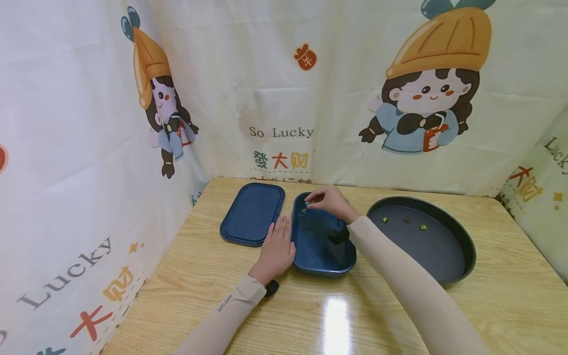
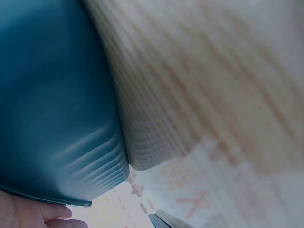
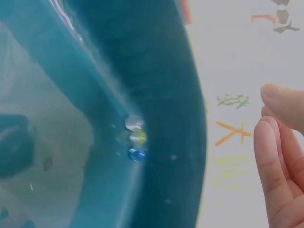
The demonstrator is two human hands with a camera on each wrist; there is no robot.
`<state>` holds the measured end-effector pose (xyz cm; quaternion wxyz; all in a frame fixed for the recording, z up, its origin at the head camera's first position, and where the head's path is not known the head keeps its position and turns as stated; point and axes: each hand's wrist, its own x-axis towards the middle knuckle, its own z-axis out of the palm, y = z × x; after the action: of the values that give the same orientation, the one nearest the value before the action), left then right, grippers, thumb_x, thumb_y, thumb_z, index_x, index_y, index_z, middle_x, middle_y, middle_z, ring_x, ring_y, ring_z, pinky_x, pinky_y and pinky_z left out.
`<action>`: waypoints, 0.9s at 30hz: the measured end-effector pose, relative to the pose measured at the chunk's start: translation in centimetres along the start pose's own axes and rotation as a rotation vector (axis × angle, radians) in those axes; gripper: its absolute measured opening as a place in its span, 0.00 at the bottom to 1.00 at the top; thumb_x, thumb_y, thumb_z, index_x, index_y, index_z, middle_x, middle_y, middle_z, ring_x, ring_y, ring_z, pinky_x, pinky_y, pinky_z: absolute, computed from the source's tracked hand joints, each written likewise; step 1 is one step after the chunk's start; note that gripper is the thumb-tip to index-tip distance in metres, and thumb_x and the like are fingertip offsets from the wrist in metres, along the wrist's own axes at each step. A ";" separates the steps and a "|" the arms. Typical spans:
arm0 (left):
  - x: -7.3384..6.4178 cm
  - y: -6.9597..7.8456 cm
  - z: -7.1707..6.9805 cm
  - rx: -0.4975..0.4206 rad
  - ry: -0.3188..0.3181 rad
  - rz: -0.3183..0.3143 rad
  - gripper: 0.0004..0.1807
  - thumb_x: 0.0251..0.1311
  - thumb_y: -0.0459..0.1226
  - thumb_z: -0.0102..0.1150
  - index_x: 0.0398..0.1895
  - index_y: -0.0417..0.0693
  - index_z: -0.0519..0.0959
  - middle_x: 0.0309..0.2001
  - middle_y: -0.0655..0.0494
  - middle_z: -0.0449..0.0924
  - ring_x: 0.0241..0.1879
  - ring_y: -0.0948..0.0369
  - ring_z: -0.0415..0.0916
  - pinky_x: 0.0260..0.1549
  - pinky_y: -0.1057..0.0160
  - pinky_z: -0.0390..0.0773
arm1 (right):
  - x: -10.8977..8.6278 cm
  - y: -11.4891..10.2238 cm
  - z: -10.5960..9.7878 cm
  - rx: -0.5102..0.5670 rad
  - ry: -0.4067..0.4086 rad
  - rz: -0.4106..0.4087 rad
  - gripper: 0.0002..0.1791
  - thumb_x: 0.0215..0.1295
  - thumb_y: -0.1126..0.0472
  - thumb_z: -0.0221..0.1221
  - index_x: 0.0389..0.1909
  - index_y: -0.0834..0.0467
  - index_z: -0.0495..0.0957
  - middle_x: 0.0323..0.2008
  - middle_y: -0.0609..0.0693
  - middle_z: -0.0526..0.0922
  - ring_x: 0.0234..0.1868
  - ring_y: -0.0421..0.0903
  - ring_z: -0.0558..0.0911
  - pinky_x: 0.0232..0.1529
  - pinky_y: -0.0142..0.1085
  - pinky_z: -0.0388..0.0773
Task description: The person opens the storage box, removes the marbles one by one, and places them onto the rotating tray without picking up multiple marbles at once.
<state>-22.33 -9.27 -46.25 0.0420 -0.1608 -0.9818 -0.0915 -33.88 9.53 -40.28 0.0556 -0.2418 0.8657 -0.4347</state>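
Note:
A deep blue rectangular tray (image 1: 321,268) sits in the middle of the wooden table. My right hand (image 1: 330,201) is above its far left corner, thumb and fingertips pinching a small greenish marble (image 1: 307,203). In the right wrist view the right hand (image 3: 280,142) shows bent fingers, and the marble is not visible there. Just below, a yellow marble (image 3: 138,137), a clear one (image 3: 134,123) and a blue one (image 3: 137,154) lie together in the tray's corner. My left hand (image 1: 277,246) rests with straight fingers along the tray's left side.
A flat blue lid (image 1: 253,214) lies left of the tray. On the right stands a round dark pan (image 1: 468,256) with a few small marbles (image 1: 423,228) inside. A printed cloth (image 1: 341,98) hangs behind the table (image 1: 301,315) and along its sides.

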 end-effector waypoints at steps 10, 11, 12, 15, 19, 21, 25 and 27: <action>-0.1 -0.1 0.0 -0.016 0.015 0.006 0.34 0.69 0.42 0.41 0.73 0.36 0.47 0.74 0.42 0.48 0.74 0.50 0.44 0.71 0.49 0.48 | -3.4 -1.2 -3.9 -0.028 -0.031 -0.017 0.10 0.56 0.67 0.64 0.40 0.63 0.84 0.40 0.59 0.85 0.36 0.48 0.85 0.37 0.34 0.82; -0.1 -0.1 0.0 -0.017 0.013 0.004 0.34 0.69 0.42 0.40 0.73 0.36 0.47 0.74 0.42 0.48 0.75 0.50 0.44 0.71 0.49 0.47 | -3.8 -1.1 -4.3 -0.027 -0.040 -0.010 0.10 0.57 0.67 0.63 0.40 0.62 0.84 0.40 0.59 0.85 0.36 0.48 0.85 0.37 0.34 0.82; -0.1 -0.1 0.0 -0.018 0.011 0.004 0.34 0.69 0.42 0.40 0.73 0.36 0.47 0.74 0.42 0.47 0.75 0.50 0.43 0.71 0.49 0.47 | -4.2 -0.9 -4.7 -0.026 -0.045 -0.003 0.10 0.57 0.67 0.63 0.40 0.62 0.84 0.41 0.58 0.85 0.36 0.48 0.85 0.37 0.34 0.82; -0.1 -0.1 0.1 -0.016 0.003 0.000 0.34 0.69 0.42 0.40 0.73 0.36 0.47 0.74 0.42 0.47 0.75 0.50 0.43 0.71 0.49 0.47 | -5.6 -0.3 -5.9 -0.028 -0.051 -0.003 0.10 0.57 0.67 0.63 0.40 0.62 0.84 0.41 0.58 0.84 0.36 0.46 0.85 0.37 0.33 0.82; 0.0 -0.1 0.2 -0.008 -0.003 0.001 0.34 0.69 0.42 0.40 0.73 0.37 0.47 0.74 0.42 0.47 0.75 0.50 0.43 0.71 0.49 0.48 | -7.6 0.5 -7.6 -0.038 -0.034 -0.012 0.10 0.57 0.67 0.63 0.40 0.63 0.84 0.40 0.59 0.85 0.34 0.39 0.84 0.36 0.31 0.81; 0.0 -0.1 0.2 -0.004 -0.001 0.002 0.34 0.69 0.42 0.40 0.73 0.37 0.47 0.74 0.42 0.47 0.74 0.49 0.43 0.71 0.49 0.48 | -8.5 1.2 -8.5 -0.040 -0.021 0.007 0.10 0.56 0.67 0.64 0.39 0.63 0.84 0.40 0.59 0.85 0.33 0.36 0.84 0.33 0.32 0.80; 0.1 -0.1 0.2 -0.010 0.003 0.005 0.34 0.69 0.41 0.41 0.73 0.37 0.47 0.74 0.42 0.47 0.74 0.49 0.43 0.71 0.49 0.48 | -10.1 3.1 -10.3 -0.034 0.006 0.063 0.11 0.57 0.65 0.64 0.40 0.64 0.83 0.40 0.60 0.84 0.32 0.34 0.83 0.32 0.34 0.81; 0.1 -0.1 0.1 -0.012 0.002 0.006 0.34 0.70 0.41 0.40 0.73 0.37 0.47 0.74 0.41 0.47 0.75 0.49 0.43 0.71 0.49 0.47 | -10.9 4.2 -11.1 -0.037 0.016 0.098 0.12 0.58 0.64 0.64 0.41 0.64 0.82 0.41 0.61 0.84 0.33 0.37 0.84 0.33 0.35 0.81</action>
<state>-22.45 -9.31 -46.38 0.0424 -0.1639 -0.9807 -0.0975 -29.31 24.78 -37.94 0.0656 -0.1968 0.8848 -0.4173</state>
